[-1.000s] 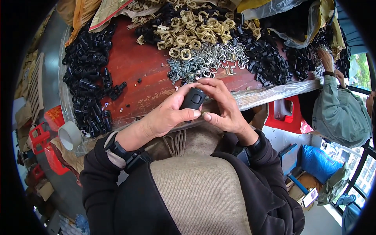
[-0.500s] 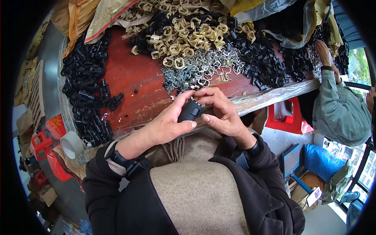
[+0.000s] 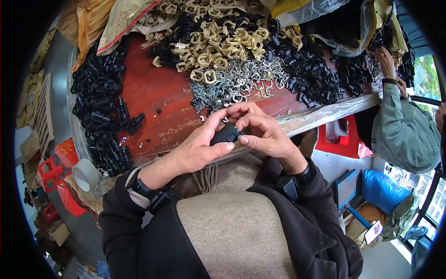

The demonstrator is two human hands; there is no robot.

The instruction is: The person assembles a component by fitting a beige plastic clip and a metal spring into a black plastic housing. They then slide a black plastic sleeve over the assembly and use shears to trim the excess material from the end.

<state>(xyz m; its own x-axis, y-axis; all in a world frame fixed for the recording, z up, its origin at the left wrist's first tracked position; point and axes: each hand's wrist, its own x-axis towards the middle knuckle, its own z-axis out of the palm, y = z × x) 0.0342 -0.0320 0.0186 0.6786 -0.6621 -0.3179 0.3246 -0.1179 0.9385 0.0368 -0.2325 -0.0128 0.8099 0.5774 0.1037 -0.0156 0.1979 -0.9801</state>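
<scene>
Close to the table's front edge, my left hand (image 3: 199,145) grips a short black cylindrical plastic part (image 3: 226,134), thumb along its near side. My right hand (image 3: 264,131) is closed on the part's right end, with thumb and fingers bent around it. A small pale bit shows by the fingertips above the part, too small to name. Just beyond my hands lie a heap of bent silver wire clips (image 3: 254,75) and a smaller heap of dark grey metal pieces (image 3: 204,95).
Behind the wire clips are beige plastic rings (image 3: 223,43); small black parts (image 3: 312,76) lie to their right. Black pipe fittings (image 3: 100,100) cover the left of the red table (image 3: 144,83). A tape roll (image 3: 85,177) is at the left corner. At right, a co-worker's hand (image 3: 385,63) reaches into piles.
The black part has tilted between my hands, its toothed end turning from view. My right fingers have curled closer round its end. The view has shifted slightly.
</scene>
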